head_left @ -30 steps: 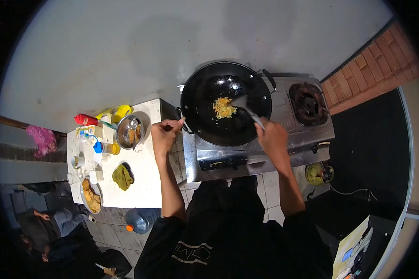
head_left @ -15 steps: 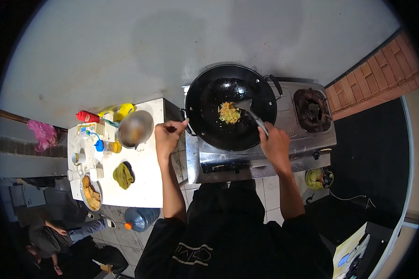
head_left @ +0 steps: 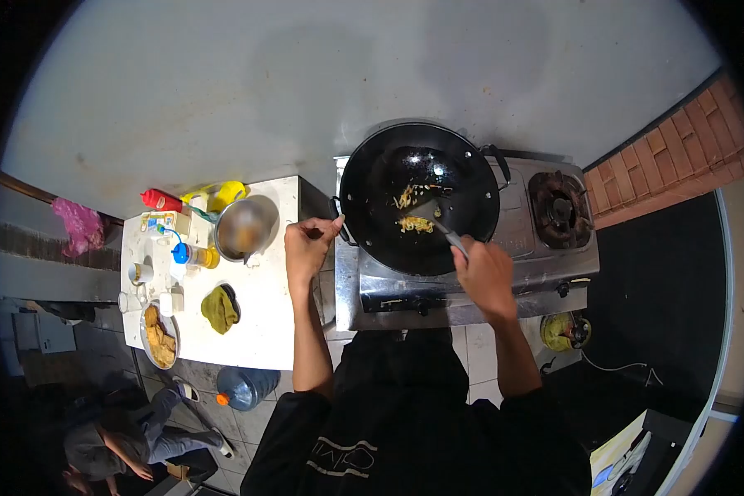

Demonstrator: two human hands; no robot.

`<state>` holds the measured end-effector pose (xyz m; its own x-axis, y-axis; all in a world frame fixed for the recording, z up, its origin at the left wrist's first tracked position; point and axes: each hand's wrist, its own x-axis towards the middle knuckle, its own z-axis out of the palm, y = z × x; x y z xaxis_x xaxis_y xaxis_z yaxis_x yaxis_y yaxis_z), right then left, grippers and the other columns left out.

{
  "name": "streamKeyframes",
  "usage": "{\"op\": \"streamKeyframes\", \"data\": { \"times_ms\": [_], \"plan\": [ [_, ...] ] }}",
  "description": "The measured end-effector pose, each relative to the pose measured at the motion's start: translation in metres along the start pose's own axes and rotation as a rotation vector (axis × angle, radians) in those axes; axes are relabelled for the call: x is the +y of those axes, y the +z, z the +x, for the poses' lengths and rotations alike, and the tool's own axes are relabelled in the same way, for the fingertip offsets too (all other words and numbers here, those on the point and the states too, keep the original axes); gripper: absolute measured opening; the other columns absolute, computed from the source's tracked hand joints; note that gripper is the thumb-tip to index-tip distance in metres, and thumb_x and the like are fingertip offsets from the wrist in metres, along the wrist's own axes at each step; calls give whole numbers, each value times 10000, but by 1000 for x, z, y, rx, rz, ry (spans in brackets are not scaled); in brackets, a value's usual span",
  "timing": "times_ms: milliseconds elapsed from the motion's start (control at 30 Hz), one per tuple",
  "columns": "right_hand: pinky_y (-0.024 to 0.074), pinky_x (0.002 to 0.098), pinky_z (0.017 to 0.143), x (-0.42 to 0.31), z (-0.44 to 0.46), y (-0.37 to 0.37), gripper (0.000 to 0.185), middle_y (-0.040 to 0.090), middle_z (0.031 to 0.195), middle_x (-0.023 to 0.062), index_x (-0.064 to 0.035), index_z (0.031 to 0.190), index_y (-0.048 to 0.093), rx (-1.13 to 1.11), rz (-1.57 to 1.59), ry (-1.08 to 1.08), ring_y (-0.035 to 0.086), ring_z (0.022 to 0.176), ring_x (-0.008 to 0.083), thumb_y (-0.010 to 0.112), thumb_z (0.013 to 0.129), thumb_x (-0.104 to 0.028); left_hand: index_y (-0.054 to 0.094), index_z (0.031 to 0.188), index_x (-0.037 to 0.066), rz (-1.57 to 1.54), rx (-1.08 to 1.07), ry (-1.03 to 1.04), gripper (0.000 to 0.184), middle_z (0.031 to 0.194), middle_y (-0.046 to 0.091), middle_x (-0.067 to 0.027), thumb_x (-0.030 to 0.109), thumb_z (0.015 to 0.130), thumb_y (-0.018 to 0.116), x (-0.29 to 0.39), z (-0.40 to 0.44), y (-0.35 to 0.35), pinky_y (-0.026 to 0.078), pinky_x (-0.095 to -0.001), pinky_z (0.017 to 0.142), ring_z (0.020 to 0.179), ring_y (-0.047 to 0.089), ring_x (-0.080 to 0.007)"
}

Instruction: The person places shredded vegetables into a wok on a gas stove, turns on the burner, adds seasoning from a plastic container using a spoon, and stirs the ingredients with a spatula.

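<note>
A black wok (head_left: pixel 463 190) sits on the left side of a steel gas stove (head_left: pixel 504 289). In its middle lies chopped yellow and orange food (head_left: pixel 417 224), split into two clumps. My right hand (head_left: pixel 485 277) is closed round the handle of a spatula (head_left: pixel 449 236), whose blade is in among the food. At the wok's left edge, my left hand (head_left: pixel 311 246) pinches the loop handle (head_left: pixel 345 231) with its fingertips.
On the white table (head_left: pixel 260 339) at left are a metal bowl (head_left: pixel 264 217), bottles, cups, a green cloth (head_left: pixel 221 309) and a plate of fried food (head_left: pixel 160 337). A water jug (head_left: pixel 248 387) stands below. Another person (head_left: pixel 112 446) is at lower left. A second burner (head_left: pixel 560 212) is at right.
The food was one heap and now lies in two clumps, with the spatula blade lower and between them. The other person at lower left has shifted, legs now further right.
</note>
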<state>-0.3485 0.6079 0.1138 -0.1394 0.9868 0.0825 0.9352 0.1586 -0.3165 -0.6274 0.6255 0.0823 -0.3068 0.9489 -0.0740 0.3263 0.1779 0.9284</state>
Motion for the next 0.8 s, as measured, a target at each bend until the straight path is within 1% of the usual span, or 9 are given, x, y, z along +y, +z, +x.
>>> {"op": "streamKeyframes", "data": {
  "times_ms": [33, 100, 167, 300, 333, 433, 467, 567, 800],
  "plan": [
    [481, 460, 574, 0, -2, -5, 223, 619, 673, 193, -33, 863, 631, -47, -16, 55, 623, 639, 374, 584, 866, -251, 675, 721, -57, -1, 4, -1, 266, 610, 619, -39, 186, 792, 758, 0, -2, -2, 427, -226, 556, 561, 501, -63],
    [485, 460, 581, 7, 5, 8, 221, 618, 671, 201, -34, 844, 633, 20, -6, 77, 625, 644, 378, 585, 864, -250, 679, 738, -57, 40, 2, 14, 268, 613, 622, -40, 194, 794, 756, 1, -2, -1, 426, -227, 557, 561, 503, -66],
    [456, 487, 581, 5, 16, 18, 186, 603, 658, 196, -56, 807, 631, 69, 60, 84, 603, 665, 400, 599, 852, -233, 680, 742, -57, 5, 5, 34, 267, 609, 619, -38, 193, 795, 755, -2, -1, 0, 424, -227, 555, 560, 500, -66],
    [456, 487, 586, -2, -5, 0, 182, 604, 666, 203, -59, 821, 642, 12, 26, 97, 601, 673, 399, 604, 847, -235, 680, 746, -57, -49, -6, 98, 262, 608, 614, -31, 190, 798, 752, -13, 0, 0, 420, -227, 552, 560, 496, -64],
    [458, 484, 589, -1, -7, -4, 190, 606, 667, 199, -60, 823, 643, 54, 24, 124, 603, 675, 396, 606, 846, -245, 680, 746, -57, -49, -2, 97, 262, 608, 614, -31, 190, 798, 752, -13, 0, -1, 420, -227, 552, 560, 496, -64],
    [489, 469, 607, 4, 9, 17, 238, 635, 729, 188, -43, 880, 653, 44, 15, 116, 629, 663, 379, 606, 846, -274, 692, 770, -50, -19, -30, 50, 245, 622, 622, -30, 186, 805, 744, -12, 2, 0, 425, -232, 560, 573, 499, -62],
    [490, 461, 598, 0, 11, 22, 231, 630, 711, 186, -35, 864, 649, 93, 4, 41, 627, 659, 376, 597, 854, -259, 692, 770, -50, -18, -35, 52, 245, 622, 622, -30, 186, 805, 744, -11, 1, 1, 425, -232, 560, 573, 499, -62],
    [488, 451, 580, -6, 4, 10, 228, 627, 698, 183, -24, 847, 635, 88, 78, 18, 624, 649, 367, 593, 860, -248, 697, 782, -49, -33, -28, 71, 242, 633, 629, -33, 188, 810, 739, -8, 0, -3, 423, -233, 557, 573, 491, -61],
    [466, 457, 566, -6, -18, -24, 186, 618, 681, 186, -14, 912, 606, 107, 89, -2, 616, 656, 375, 601, 863, -194, 701, 792, -47, 3, -31, 38, 243, 623, 624, -29, 193, 814, 736, -6, 0, -2, 415, -233, 536, 567, 477, -58]
  ]
}}
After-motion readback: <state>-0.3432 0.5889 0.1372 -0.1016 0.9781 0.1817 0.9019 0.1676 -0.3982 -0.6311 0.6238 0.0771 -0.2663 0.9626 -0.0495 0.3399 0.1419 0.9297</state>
